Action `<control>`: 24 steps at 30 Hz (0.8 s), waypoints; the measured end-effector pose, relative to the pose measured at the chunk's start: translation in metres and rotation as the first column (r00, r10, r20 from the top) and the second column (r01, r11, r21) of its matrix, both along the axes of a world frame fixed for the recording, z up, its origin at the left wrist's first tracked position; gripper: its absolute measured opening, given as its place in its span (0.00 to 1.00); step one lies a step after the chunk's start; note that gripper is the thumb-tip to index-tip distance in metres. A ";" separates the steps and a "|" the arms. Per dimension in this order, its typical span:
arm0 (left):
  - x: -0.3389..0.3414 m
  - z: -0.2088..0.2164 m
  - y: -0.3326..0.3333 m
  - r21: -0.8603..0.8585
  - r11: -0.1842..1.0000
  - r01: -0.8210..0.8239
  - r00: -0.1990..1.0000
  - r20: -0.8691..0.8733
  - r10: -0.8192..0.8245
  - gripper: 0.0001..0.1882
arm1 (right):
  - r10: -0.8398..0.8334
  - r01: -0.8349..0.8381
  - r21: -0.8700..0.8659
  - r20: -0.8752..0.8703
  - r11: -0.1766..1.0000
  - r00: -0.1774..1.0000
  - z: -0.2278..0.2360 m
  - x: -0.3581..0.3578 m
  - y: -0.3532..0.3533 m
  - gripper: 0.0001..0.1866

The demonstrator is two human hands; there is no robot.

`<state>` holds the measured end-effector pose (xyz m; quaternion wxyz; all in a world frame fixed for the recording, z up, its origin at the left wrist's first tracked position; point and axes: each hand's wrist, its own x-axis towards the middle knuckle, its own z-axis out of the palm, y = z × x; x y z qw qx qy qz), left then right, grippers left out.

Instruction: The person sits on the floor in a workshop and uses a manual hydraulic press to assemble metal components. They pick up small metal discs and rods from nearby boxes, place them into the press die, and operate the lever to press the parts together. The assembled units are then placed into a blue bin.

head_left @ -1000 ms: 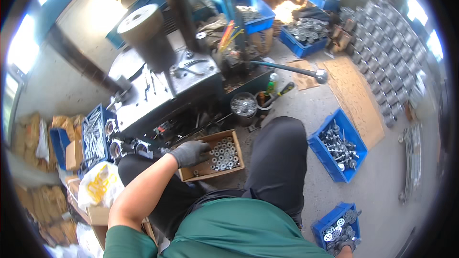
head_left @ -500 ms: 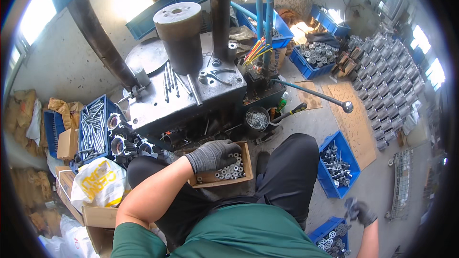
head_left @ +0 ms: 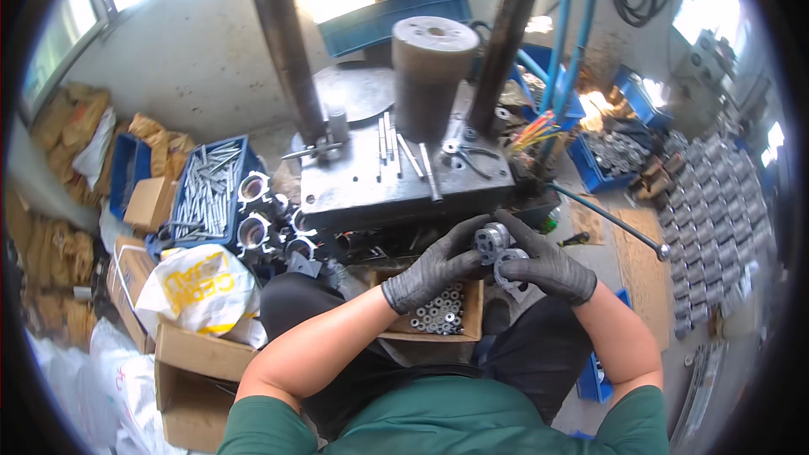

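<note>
Grey-gloved fingers of the left hand (head_left: 434, 266) and right hand (head_left: 552, 266) pinch metal discs (head_left: 491, 240) near the cardboard box's (head_left: 477, 312) far right corner, seemingly separating them, which calls for steady grip.

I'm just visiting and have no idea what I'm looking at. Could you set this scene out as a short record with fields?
Left hand: dark glove, gripping round metal parts together with the right hand
Right hand: dark glove, on the same parts
Near the hands: open cardboard box with small metal rings inside
Ahead: steel table bearing loose rods and a pliers-like tool
To the left: blue bin of silvery rods; white-and-yellow plastic bag
Unclear: whether the held parts are joined
</note>
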<state>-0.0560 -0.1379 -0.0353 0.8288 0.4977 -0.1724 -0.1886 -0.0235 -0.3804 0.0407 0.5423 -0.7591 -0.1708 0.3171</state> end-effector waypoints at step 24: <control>-0.004 -0.034 0.049 -0.107 0.880 -0.464 0.754 -0.568 0.329 0.30 | 0.276 0.266 0.751 -0.511 0.604 0.814 -0.057 0.005 0.062 0.41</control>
